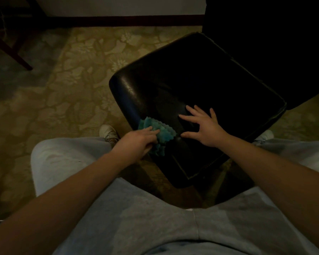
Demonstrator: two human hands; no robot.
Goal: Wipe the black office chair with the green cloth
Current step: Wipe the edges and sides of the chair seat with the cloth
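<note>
risk, roll: the black office chair (210, 80) is probably on castors (base not in view). A hard stroke could push it away from us if our bracing hand is light.
risk, missed area: the room is dim and the seat is near-black, so we can't judge from here what is clean. The far half and the backrest (265, 24) are easy to skip.
risk, cloth: the green cloth (161, 134) is bunched, not flat. That means a small contact patch and streaks, and it could slip out over the front edge onto the carpet (63, 80).
risk, seam: the piping along the seat edge could snag the cloth's wavy hem.
left hand (136, 142): closed around the cloth, one finger laid along the top and the others curled into the bunch. The thumb is hidden.
right hand (203, 126): fully open, fingers spread and straight, palm down on the seat just beside the cloth. It holds nothing. It looks like a brace, but we can't tell how hard it presses.
cloth position: near-left corner of the seat, at the front edge, partly under our left hand.
chair position: directly in front of us, between our knees, seat turned at an angle.
progress guess: early, since only the near corner is under the cloth.
</note>
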